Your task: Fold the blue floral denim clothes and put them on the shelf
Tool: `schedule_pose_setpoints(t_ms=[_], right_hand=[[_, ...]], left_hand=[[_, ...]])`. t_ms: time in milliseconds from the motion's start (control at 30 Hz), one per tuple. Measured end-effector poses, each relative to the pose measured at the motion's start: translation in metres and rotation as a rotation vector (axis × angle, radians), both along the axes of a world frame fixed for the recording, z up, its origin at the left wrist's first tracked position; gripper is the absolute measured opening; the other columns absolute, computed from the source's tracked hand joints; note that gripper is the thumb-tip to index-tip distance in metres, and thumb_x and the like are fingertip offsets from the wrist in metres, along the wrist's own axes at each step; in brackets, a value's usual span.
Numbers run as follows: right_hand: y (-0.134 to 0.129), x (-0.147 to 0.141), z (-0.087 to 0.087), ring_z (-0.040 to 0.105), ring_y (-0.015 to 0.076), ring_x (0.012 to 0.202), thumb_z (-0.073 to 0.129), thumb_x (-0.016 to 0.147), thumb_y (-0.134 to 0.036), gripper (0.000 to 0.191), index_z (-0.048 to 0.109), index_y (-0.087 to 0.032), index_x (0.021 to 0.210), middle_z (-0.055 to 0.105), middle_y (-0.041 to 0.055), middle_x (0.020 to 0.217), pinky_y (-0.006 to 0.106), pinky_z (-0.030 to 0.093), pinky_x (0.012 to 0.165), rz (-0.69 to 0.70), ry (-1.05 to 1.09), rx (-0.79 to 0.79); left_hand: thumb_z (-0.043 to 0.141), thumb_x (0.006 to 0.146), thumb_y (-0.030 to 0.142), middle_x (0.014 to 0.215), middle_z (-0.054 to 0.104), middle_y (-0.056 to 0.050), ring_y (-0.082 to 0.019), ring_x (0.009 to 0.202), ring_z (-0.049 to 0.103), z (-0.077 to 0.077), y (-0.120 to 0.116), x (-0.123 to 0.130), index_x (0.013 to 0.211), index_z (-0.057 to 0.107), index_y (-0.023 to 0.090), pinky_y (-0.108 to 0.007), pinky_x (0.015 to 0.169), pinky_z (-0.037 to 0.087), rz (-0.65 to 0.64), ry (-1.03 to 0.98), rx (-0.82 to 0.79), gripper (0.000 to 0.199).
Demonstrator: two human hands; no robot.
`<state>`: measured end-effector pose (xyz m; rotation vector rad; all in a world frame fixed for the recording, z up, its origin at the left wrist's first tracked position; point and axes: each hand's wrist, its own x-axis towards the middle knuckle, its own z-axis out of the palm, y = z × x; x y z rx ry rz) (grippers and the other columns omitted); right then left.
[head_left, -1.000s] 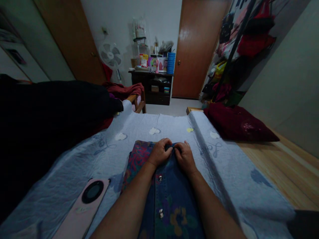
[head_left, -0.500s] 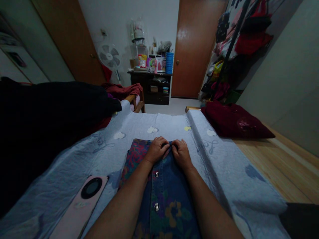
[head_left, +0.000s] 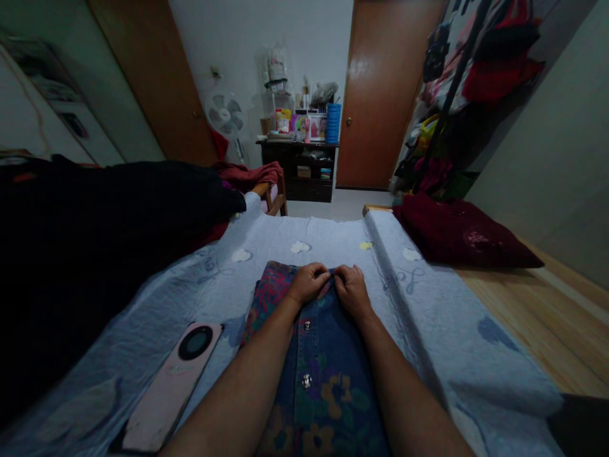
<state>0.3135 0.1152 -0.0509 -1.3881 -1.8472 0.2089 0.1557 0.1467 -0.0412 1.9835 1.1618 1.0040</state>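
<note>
A dark blue denim garment (head_left: 316,355) with floral print and metal buttons lies folded on the pale quilted bedcover (head_left: 328,238). At its far edge, my left hand (head_left: 309,282) pinches the fabric beside the button strip. Close by on the right, my right hand (head_left: 352,291) pinches the same edge, its fingertips nearly meeting those of the left. Both forearms rest along or just over the garment. A pink phone (head_left: 166,390) lies face down to the left of my left forearm.
Dark clothing (head_left: 118,222) is heaped along the left. A folded maroon garment (head_left: 466,233) lies at the right by a wooden board (head_left: 523,317). Beyond the bed stand a fan (head_left: 226,117), a dark cabinet (head_left: 297,171) and hanging bags (head_left: 504,63).
The whole view has shifted so that things appear further right. Both hands keep their hold at the garment's far edge with hardly any movement.
</note>
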Motion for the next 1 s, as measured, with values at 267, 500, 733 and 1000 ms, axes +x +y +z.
schedule_pose_setpoints(t_ms=[267, 500, 733, 1000], right_hand=[[0.002, 0.000, -0.001, 0.059, 0.0202, 0.089, 0.043, 0.088, -0.019, 0.016, 0.059, -0.023, 0.087, 0.067, 0.0034, 0.087, 0.046, 0.027, 0.108, -0.011, -0.008, -0.015], [0.002, 0.000, -0.001, 0.058, 0.0207, 0.089, 0.043, 0.086, -0.019, 0.016, 0.059, -0.023, 0.087, 0.066, 0.0036, 0.086, 0.046, 0.027, 0.108, -0.012, -0.010, -0.006], [0.002, 0.001, -0.002, 0.058, 0.0205, 0.090, 0.044, 0.086, -0.018, 0.018, 0.061, -0.022, 0.089, 0.066, 0.0035, 0.086, 0.046, 0.028, 0.107, 0.001, -0.044, 0.009], [-0.004, -0.005, 0.003, 0.052, 0.0237, 0.105, 0.048, 0.089, -0.018, 0.030, 0.065, -0.027, 0.111, 0.068, 0.0040, 0.101, 0.055, 0.017, 0.110, -0.025, -0.192, 0.041]], left_hand=[[0.056, 0.080, 0.028, 0.073, 0.064, 0.001, -0.014, 0.069, 0.057, 0.003, 0.007, 0.004, 0.077, 0.065, 0.017, -0.024, 0.066, 0.044, 0.006, 0.081, -0.060, 0.015], [0.062, 0.069, 0.012, 0.088, 0.067, -0.003, -0.019, 0.086, 0.061, 0.016, 0.002, -0.002, 0.089, 0.069, 0.017, -0.028, 0.080, 0.047, 0.016, 0.287, -0.050, 0.022], [0.059, 0.079, 0.014, 0.090, 0.067, -0.004, -0.018, 0.090, 0.060, 0.004, -0.016, -0.003, 0.088, 0.069, 0.018, -0.031, 0.087, 0.046, 0.091, 0.164, 0.073, 0.014], [0.059, 0.079, 0.014, 0.086, 0.067, -0.002, -0.017, 0.086, 0.060, -0.006, -0.017, -0.006, 0.085, 0.065, 0.019, -0.029, 0.081, 0.047, 0.095, 0.009, 0.046, 0.010]])
